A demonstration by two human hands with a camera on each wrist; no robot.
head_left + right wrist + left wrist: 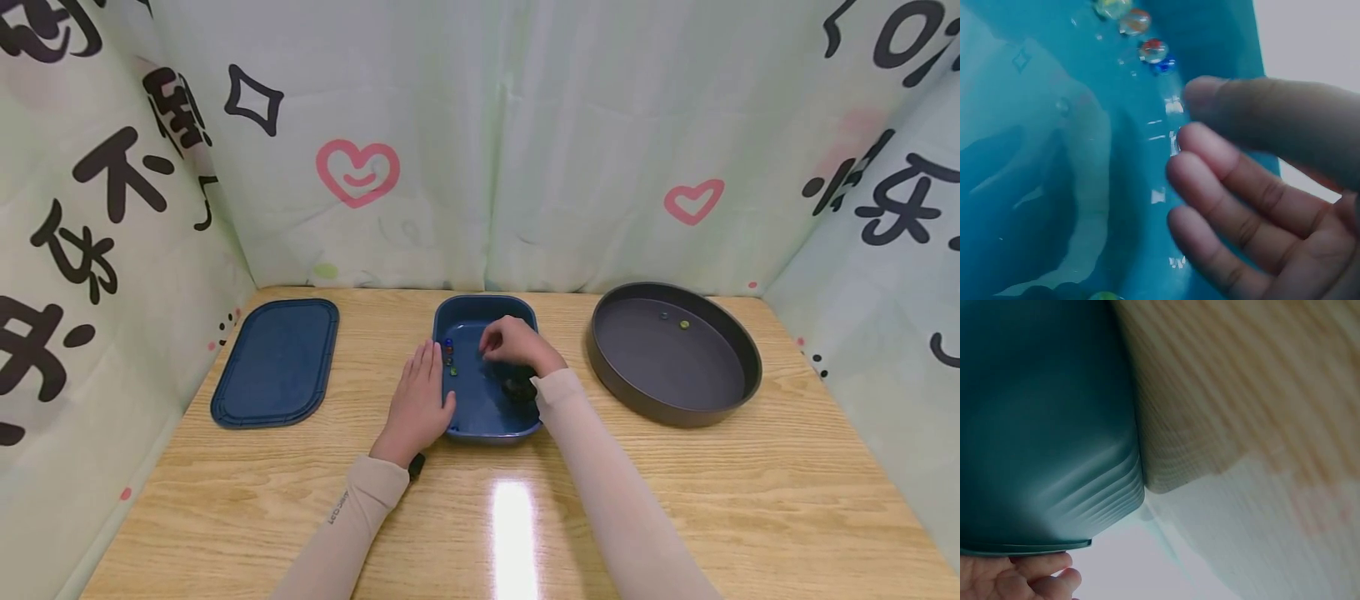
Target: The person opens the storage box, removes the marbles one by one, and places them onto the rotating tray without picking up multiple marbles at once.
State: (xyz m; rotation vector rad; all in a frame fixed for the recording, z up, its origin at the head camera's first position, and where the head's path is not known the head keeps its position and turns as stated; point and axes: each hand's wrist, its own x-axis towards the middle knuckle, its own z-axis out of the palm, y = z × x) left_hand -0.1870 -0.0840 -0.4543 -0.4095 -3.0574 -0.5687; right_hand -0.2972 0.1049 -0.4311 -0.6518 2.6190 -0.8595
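A deep blue rectangular tub (487, 421) stands on the table with several glass marbles (448, 350) lined up along its left inner side. Blue, red, orange (1135, 22) and yellow-green ones show in the right wrist view. My left hand (422, 396) rests along the tub's left rim, its fingers straight; in the left wrist view fingertips (1041, 575) touch the rim. Over the tub's inside, my right hand (517, 343) hovers near the marbles with loosely bent fingers. In the right wrist view a gap shows between thumb and fingers (1210, 194), with nothing held there.
To the right stands a round dark grey pan (675, 408) holding a yellow-green marble (684, 325) and a small clear one (663, 316). A flat blue lid (277, 362) lies to the left. Printed curtains (450, 208) hang behind and beside the wooden table (420, 533).
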